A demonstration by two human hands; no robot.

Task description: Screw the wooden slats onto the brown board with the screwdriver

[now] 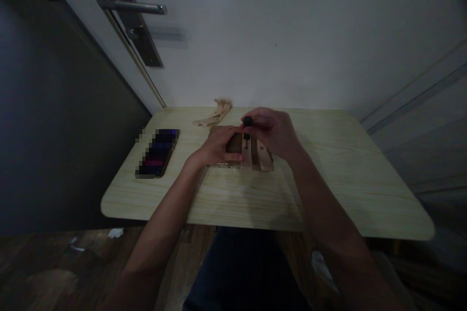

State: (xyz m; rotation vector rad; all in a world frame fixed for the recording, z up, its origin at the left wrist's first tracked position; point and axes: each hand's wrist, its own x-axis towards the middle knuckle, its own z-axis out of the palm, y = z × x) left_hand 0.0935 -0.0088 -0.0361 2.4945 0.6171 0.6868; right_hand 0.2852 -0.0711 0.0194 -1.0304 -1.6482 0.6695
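A brown flat board [234,143] lies near the middle of the table, with pale wooden strips [247,159] across its right part. My left hand [219,146] rests on the board's left side, its thumb and forefinger stretched apart and reaching the nearest strip. Between the fingers of my right hand [273,131] is a small black-handled screwdriver [247,129], held upright. Its short shaft points down at a dark spot on that strip; whether the tip touches a screw is too small to tell. A second pale strip [264,155] sits just right, partly under my right hand.
Behind the board lies a loose curved wooden piece [215,114]. A phone with a blurred screen [156,153] is on the left of the pale table [350,180]. A white door with a metal handle [133,7] stands directly behind the table.
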